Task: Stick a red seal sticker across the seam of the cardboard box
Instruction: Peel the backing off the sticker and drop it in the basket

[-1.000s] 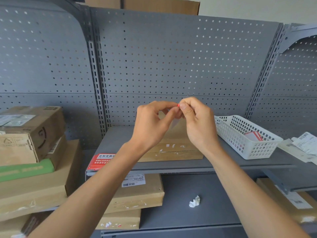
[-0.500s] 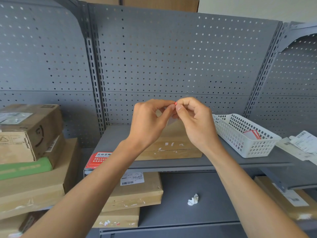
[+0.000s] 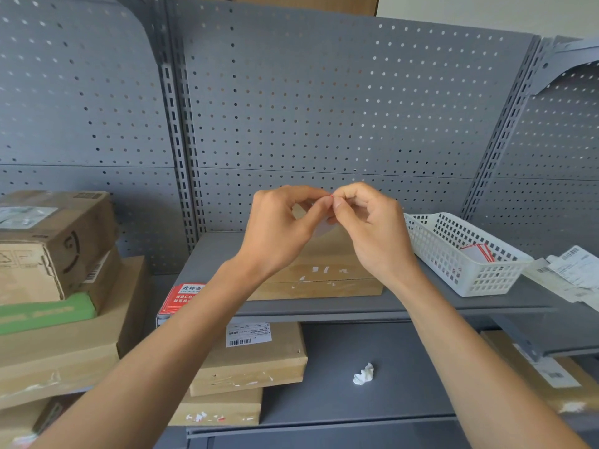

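Observation:
A flat cardboard box (image 3: pixel 327 277) lies on the grey shelf (image 3: pixel 324 307), its seam running along the front face with white paper scraps on it. Above the box, my left hand (image 3: pixel 278 228) and my right hand (image 3: pixel 372 228) meet fingertip to fingertip. Both pinch a small sticker (image 3: pixel 331 196); only a sliver of red shows between the fingertips, and its pale backing (image 3: pixel 321 226) hangs below them. The hands hide the middle of the box top.
A white plastic basket (image 3: pixel 453 254) with red-edged stickers stands to the right of the box. A red label sheet (image 3: pixel 181 298) lies at the shelf's left front. Stacked cartons (image 3: pixel 55 286) fill the left. More boxes and a crumpled paper (image 3: pixel 363 373) lie on the lower shelf.
Both hands stay together over the box, with small finger movements on the sticker. Less of the red edge shows now. The camera view has shifted slightly.

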Available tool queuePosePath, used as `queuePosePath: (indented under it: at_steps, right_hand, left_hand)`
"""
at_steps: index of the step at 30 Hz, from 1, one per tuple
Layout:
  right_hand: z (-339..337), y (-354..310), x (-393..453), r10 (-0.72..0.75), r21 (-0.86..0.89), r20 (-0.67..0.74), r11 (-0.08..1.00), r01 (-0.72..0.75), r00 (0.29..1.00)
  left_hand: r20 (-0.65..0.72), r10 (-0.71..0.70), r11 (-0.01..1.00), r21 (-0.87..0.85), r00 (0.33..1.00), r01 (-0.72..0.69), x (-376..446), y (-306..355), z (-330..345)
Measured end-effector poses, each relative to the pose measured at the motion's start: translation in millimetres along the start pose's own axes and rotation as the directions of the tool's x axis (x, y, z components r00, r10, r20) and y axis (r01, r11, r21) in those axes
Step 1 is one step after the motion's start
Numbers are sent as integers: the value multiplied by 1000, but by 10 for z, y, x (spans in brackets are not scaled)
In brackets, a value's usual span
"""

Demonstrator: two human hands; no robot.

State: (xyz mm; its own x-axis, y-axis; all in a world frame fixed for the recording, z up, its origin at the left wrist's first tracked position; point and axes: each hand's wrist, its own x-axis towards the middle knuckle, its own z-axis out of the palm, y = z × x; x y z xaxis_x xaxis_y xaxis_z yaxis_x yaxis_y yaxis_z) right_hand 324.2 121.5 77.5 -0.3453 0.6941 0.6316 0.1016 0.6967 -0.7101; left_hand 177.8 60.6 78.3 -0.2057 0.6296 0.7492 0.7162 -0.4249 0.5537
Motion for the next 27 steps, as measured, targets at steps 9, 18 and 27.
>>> queuePosePath:
  at_steps: [9, 18, 27]
  right_hand:
    - [-39, 19, 18, -23, -45, 12, 999, 23, 1000]
    - [-234, 125, 84, 91, 6, -64, 996, -90, 994]
    - [-489, 328, 177, 225, 75, -142, 974, -216, 964]
  left_hand:
    - [91, -110, 987, -111, 990, 120, 68, -59, -1]
    - [44, -253, 937, -239, 966, 256, 184, -214, -42]
    - [-70, -386, 868, -364, 920, 336, 271, -348, -117]
